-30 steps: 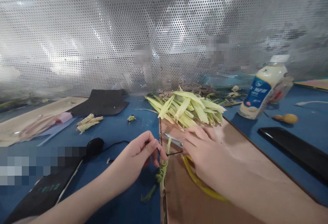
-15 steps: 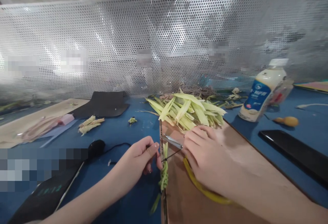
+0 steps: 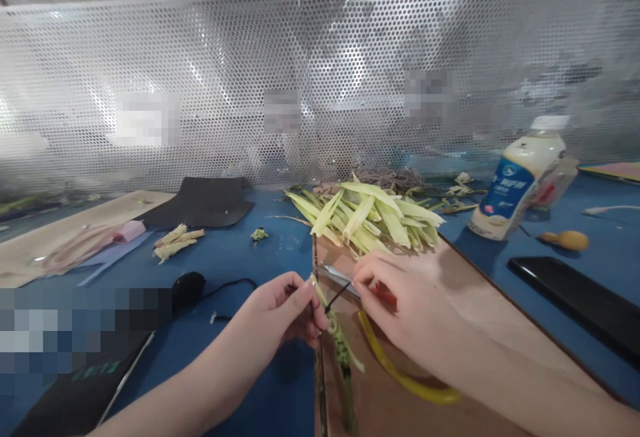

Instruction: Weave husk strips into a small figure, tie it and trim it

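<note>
Now that the left hand (image 3: 289, 307) has pinched the green braid (image 3: 341, 347), apparently steadying it, the right hand (image 3: 406, 298) grips the dark cord (image 3: 338, 296) running far-right from it.

The green bundle (image 3: 341, 347) was slim and knobbly, its strands twisted and knotted along the middle. Its pale upper end was pinched in the left hand (image 3: 300, 307), and the rest slanted down to the right over the brown board (image 3: 465, 283), ending in a darker, blurred tail. A thin black cord (image 3: 338, 297) ran straight from beside its upper part to the fingertips of the right hand (image 3: 393, 303).
</note>
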Demonstrator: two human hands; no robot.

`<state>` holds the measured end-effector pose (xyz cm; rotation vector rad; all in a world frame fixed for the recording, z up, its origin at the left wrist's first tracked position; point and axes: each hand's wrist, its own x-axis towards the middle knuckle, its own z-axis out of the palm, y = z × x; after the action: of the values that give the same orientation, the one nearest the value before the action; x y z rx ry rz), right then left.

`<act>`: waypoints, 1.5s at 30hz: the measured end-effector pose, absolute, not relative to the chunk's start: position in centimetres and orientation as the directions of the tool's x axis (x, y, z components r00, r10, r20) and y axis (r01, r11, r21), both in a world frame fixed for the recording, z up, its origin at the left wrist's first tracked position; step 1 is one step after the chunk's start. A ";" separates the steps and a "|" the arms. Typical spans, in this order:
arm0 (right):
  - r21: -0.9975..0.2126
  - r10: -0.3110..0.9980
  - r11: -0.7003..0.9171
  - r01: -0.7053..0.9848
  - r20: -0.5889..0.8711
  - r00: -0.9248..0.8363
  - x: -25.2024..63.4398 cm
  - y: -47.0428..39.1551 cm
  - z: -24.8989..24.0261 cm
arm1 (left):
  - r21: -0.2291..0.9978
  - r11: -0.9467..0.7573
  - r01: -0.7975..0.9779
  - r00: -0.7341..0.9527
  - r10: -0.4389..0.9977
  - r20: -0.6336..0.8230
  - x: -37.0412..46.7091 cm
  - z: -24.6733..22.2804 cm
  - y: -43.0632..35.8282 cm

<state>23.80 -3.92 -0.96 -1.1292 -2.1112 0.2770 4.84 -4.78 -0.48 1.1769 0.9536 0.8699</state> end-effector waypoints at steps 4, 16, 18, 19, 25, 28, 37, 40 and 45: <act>-0.803 0.890 0.424 0.419 0.285 -0.355 23.1 -4.6 -1.3 | 0.973 0.198 -0.117 0.376 0.916 -0.141 5.0 -0.7 -5.1; -0.891 0.939 0.233 0.390 0.100 -0.330 22.8 -4.6 -1.3 | 0.979 0.175 0.103 0.259 0.946 -0.196 4.7 -0.3 -4.6; -0.822 0.914 0.330 0.464 0.156 -0.374 22.9 -4.7 -1.2 | 0.971 0.160 0.175 0.264 0.943 -0.203 4.5 -0.3 -4.6; -0.782 0.895 0.389 0.488 0.195 -0.402 22.9 -4.8 -1.2 | 0.967 0.148 0.206 0.258 0.945 -0.200 4.4 -0.3 -4.6; -0.486 0.713 0.701 0.522 0.466 -0.524 23.1 -5.1 -1.5 | 0.971 0.071 0.228 0.189 0.975 -0.116 4.5 -0.1 -4.7; -0.320 0.623 0.774 0.546 0.544 -0.563 23.2 -5.2 -1.5 | 0.945 -0.005 0.326 0.223 0.972 -0.072 4.5 -0.2 -4.7; -0.480 0.681 0.733 0.483 0.513 -0.523 22.6 -5.2 -1.4 | 0.784 -0.245 0.571 0.359 0.933 0.029 4.7 -0.1 -5.5; -0.583 0.753 0.655 0.480 0.453 -0.478 22.4 -5.1 -1.4 | 0.782 -0.236 0.576 0.373 0.928 0.006 5.1 0.0 -5.8; -0.651 0.819 0.567 0.504 0.378 -0.433 22.3 -5.1 -1.7 | 0.824 -0.179 0.537 0.355 0.934 -0.028 5.2 -0.1 -5.4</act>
<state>22.28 -5.07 -1.68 -1.0535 -2.1164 0.5910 5.16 -5.43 -0.10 1.8411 1.2899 0.6462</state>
